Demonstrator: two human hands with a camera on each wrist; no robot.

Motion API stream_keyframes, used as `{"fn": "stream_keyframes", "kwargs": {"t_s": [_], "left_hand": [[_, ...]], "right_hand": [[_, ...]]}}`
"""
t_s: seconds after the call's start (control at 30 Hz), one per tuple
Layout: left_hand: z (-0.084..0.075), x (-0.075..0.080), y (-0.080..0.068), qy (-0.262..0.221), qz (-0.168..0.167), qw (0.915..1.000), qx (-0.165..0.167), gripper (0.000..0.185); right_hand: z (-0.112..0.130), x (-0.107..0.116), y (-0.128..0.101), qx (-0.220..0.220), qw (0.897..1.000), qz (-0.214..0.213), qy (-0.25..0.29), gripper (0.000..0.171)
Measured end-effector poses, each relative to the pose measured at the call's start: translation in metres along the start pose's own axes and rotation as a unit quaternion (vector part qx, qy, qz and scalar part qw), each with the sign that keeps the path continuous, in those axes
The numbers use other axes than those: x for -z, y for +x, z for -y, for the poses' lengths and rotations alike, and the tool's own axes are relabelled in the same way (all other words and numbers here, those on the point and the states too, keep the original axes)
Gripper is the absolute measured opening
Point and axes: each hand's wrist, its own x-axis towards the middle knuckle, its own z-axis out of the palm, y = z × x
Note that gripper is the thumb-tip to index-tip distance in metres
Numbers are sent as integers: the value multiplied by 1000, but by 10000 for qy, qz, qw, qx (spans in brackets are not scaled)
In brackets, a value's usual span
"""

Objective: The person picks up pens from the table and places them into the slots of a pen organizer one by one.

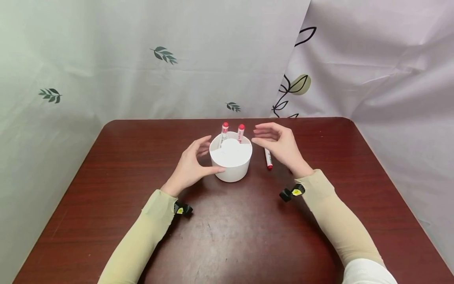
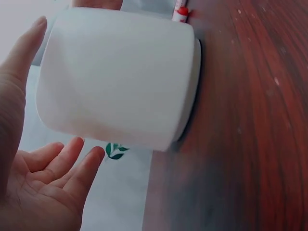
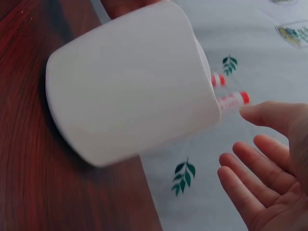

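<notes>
A round white divided container [image 1: 232, 172] stands upright on the table. Two red-capped white markers, a left one [image 1: 225, 130] and a right one [image 1: 240, 134], lean up out of its back compartments. Around the container's left side curves my left hand [image 1: 189, 163], thumb by the front rim and fingers spread toward the back; whether it touches is hard to tell. My right hand [image 1: 280, 144] hovers right of the rim, its fingers loosely bent and holding nothing. Below that hand a third marker [image 1: 268, 159] lies on the table, partly hidden by the hand.
The dark red-brown wooden table [image 1: 227, 236] reaches back to a pale curtain [image 1: 124, 79] printed with leaves. Each wrist carries a small black camera, one on the left [image 1: 183, 209] and one on the right [image 1: 292, 192].
</notes>
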Motion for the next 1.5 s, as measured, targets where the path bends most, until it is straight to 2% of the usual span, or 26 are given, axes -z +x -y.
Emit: {"fn": "stream_keyframes", "kwargs": {"t_s": [0.17, 0.37, 0.83, 1.0, 1.5], "left_hand": [[6, 1, 1, 83, 70, 9999, 15, 104], [3, -2, 3, 63, 192, 9997, 155, 104], [3, -2, 1, 4, 119, 9999, 123, 96], [3, -3, 2, -41, 101, 9999, 44, 92], [3, -4, 3, -23, 104, 9999, 121, 90]], "right_hand": [[-8, 13, -6, -102, 9998, -161, -39, 39], [-18, 28, -15, -282, 9990, -321, -95, 41], [-30, 65, -38, -533, 9930, -729, -760, 40], [-33, 74, -44, -583, 9904, -667, -1060, 41], [-43, 84, -57, -908, 9799, -452, -1718, 49]]}}
